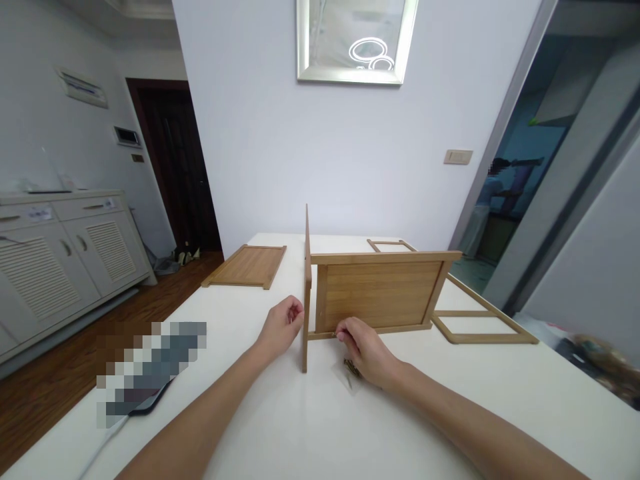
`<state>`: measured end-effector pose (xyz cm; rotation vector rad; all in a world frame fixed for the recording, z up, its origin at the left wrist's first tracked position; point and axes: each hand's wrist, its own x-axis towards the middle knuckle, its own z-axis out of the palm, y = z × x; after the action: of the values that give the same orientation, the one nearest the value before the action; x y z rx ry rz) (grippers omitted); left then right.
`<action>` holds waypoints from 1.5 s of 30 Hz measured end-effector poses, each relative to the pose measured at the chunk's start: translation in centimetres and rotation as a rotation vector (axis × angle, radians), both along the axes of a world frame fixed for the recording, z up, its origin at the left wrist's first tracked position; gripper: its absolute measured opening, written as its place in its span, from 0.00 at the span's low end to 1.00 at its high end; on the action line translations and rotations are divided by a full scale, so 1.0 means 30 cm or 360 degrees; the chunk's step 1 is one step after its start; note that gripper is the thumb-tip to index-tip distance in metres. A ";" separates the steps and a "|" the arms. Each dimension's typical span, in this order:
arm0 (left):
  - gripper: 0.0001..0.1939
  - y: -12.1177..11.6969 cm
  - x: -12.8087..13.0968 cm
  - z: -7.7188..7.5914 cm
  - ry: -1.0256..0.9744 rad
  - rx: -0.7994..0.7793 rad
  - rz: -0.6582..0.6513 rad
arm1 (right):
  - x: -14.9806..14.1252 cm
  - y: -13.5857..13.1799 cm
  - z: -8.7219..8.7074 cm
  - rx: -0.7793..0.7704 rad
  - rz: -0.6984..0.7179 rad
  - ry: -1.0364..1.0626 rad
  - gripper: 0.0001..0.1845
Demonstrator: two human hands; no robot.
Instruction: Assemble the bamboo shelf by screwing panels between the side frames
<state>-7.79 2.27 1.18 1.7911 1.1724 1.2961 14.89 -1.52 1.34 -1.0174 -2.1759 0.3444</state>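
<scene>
2 bare hands work over 1 white table (310, 433). The right hand (367, 350) has its thumb and fingertips pinched around 1 small shiny piece (335, 334) at the lower rail of the standing wooden panel (383, 293), near its left end. The left hand (283, 327) has its fingers curled in beside the left face of the upright wooden board (307, 300); whether it grips anything cannot be told.

The 2 upright wooden parts meet at a corner, the board seen almost edge-on. 1 more panel (250, 265) lies flat on the far left of the table. Open wooden framework shows in 2 places, at the right (493, 338) and at the far side (393, 243); the standing panel hides what lies between, so whether it is 1 frame or 2 is unclear.

Below the right hand, partly covered by it, is 1 clear bag (347, 381) with dark screws (351, 366), too bunched to count. At the near left, 1 dark device (150, 400) with 1 white cable (103, 443) is mostly blurred by pixelation.
</scene>
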 end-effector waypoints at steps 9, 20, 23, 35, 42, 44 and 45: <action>0.10 0.007 0.007 -0.041 0.0129 -0.0128 -0.0198 | -0.112 0.050 0.029 0.0008 0.0014 0.0048 0.09; 0.11 -0.003 -0.007 0.000 0.0239 -0.0135 -0.0292 | -0.153 0.045 0.012 -0.0025 -0.0051 0.0129 0.10; 0.11 -0.004 -0.011 0.018 0.0301 -0.0129 -0.0291 | -0.152 0.047 0.017 -0.0040 -0.0050 0.0097 0.11; 0.06 0.070 -0.073 -0.053 0.0081 -0.0425 -0.0315 | -0.086 0.018 0.061 0.0352 -0.0115 -0.1271 0.19; 0.09 0.038 -0.054 -0.011 -0.0212 -0.0542 -0.0419 | -0.107 0.031 0.062 0.0342 -0.0148 -0.1492 0.23; 0.09 0.030 -0.045 -0.008 -0.0232 -0.0570 -0.0469 | -0.110 0.034 0.057 0.0325 -0.0171 -0.1515 0.24; 0.09 0.028 -0.041 -0.011 -0.0236 -0.0583 -0.0480 | -0.110 0.035 0.055 0.0323 -0.0173 -0.1519 0.25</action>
<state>-9.01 3.12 0.87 1.5064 0.9435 0.9510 11.58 -0.48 3.00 -1.3365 -2.8642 -0.5221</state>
